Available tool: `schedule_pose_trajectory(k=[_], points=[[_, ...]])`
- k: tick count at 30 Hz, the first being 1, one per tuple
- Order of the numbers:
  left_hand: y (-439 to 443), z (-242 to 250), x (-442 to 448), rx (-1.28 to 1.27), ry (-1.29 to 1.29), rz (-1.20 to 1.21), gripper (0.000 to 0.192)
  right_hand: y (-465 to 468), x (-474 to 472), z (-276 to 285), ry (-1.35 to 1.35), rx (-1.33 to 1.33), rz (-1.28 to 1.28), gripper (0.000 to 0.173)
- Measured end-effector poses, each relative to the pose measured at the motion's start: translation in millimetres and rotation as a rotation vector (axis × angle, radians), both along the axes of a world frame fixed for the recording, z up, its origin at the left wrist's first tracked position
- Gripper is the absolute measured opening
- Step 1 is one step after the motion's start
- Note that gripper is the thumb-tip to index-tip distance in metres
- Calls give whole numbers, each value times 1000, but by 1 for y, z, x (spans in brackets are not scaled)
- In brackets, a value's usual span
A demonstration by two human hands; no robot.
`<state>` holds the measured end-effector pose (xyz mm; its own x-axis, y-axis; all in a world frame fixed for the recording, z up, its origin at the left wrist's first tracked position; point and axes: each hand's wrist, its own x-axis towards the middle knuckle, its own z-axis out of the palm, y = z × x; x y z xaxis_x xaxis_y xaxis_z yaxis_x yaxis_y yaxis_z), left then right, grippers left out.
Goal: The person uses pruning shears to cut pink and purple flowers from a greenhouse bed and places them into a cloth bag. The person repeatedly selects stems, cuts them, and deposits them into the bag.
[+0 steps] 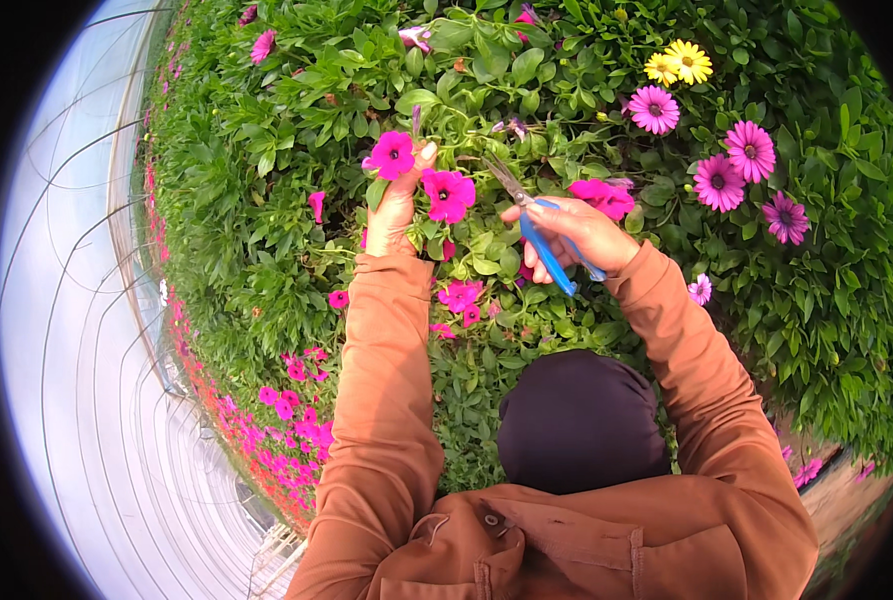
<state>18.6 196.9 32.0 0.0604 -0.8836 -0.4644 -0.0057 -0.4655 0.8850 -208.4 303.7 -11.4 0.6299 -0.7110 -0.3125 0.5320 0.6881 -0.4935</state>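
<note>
My left hand point(401, 191) is among petunia shoots, its thumb raised and fingers closed around a stem partly hidden by leaves and blooms. A magenta petunia point(391, 155) covers part of those fingers, and a second petunia bloom point(448, 196) hangs just right of the wrist. Above the thumb stands a narrow, closed purple flower point(416, 120). In my right hand point(577, 229) are blue-handled garden snips point(540, 244). Their metal blades point up and left over the foliage, near the thin green stems point(472, 139) between both hands.
Purple African daisies point(719, 182) and yellow daisies point(690, 61) rise from dense foliage at right. Another petunia point(604, 196) sits behind my right hand. Magenta flowers point(296, 439) fill the lower left, beside a hooped greenhouse wall point(78, 300). Rounded dark cloth point(581, 424) lies between my sleeves.
</note>
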Motion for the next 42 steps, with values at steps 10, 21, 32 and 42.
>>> schedule_pose_trajectory(k=[10, 21, 32, 42], points=[[46, 21, -10, -110, -63, 82, 32, -15, 10, 2, 186, -122, 20, 40], [61, 37, 3, -144, 6, 128, 23, 21, 6, 3, -14, -83, 37, 42], [90, 23, 15, -66, 498, 270, 34, 29, 20, 17, 70, -84, 249, 49], [105, 31, 23, 76, 408, 326, 27, 36, 17, 13, 178, -124, 167, 41]])
